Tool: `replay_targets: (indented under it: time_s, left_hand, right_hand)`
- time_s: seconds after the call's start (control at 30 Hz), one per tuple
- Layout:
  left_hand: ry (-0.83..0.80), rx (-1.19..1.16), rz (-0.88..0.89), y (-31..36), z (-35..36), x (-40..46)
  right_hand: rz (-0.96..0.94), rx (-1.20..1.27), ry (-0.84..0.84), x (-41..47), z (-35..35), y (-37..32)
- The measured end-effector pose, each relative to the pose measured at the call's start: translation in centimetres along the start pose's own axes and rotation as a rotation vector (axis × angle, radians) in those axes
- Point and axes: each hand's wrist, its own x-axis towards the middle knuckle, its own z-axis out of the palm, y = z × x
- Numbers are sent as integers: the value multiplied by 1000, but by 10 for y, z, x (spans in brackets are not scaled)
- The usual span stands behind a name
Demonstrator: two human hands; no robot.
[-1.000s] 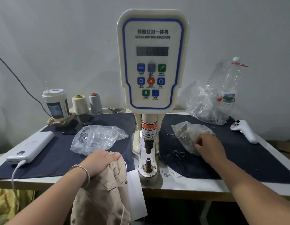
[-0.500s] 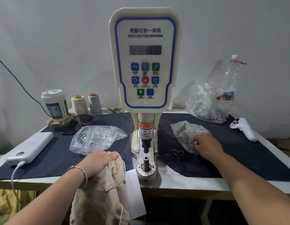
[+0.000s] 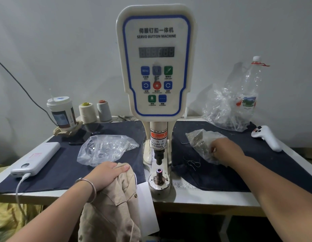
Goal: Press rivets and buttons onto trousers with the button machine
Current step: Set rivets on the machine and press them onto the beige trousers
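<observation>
At the far left a power bank (image 3: 36,159) lies on the dark cloth (image 3: 55,172) that covers the table (image 3: 204,198), a white cable (image 3: 19,189) running from its near end over the table edge. Behind it stands a lidded cup (image 3: 61,112), and right of that two thread cones (image 3: 95,111) against the wall. Nearer, a clear bag (image 3: 106,149) of small shiny parts lies on the cloth.

The left hand (image 3: 106,175), a bangle (image 3: 89,187) on its wrist, rests on top of the tan trousers (image 3: 115,206) at the near table edge, fingers curled over a bunched fold and gripping it. The trousers hang down off the table, just left of the machine base.

The button machine (image 3: 156,67) stands in the middle, its control panel facing the camera. Below the panel the punch hangs above the lower die post (image 3: 159,173), with a clear gap between them and nothing in it.

Right of the machine, the right hand (image 3: 226,151) reaches into a second bag (image 3: 202,144) of dark metal pieces on the cloth. Its fingertips are tucked into the plastic, so whether they pinch a piece cannot be told. Loose thread (image 3: 192,163) lies just near of that bag. Farther back sit a larger crumpled bag (image 3: 225,110) and a plastic bottle (image 3: 253,81). A white controller (image 3: 267,137) lies at the far right.
</observation>
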Motion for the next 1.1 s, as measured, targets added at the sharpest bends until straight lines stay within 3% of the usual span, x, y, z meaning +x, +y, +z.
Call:
replay_targets:
  time_s: [0.43, 0.7, 1.1]
  left_hand:
    - [10, 20, 1, 1, 0, 0]
    - [20, 15, -2, 0, 1, 0]
    - [16, 2, 0, -1, 1, -1]
  right_hand:
    - [106, 47, -20, 9, 9, -6]
    - [236, 32, -231, 16, 6, -15]
    - [-12, -96, 212, 1, 49, -3]
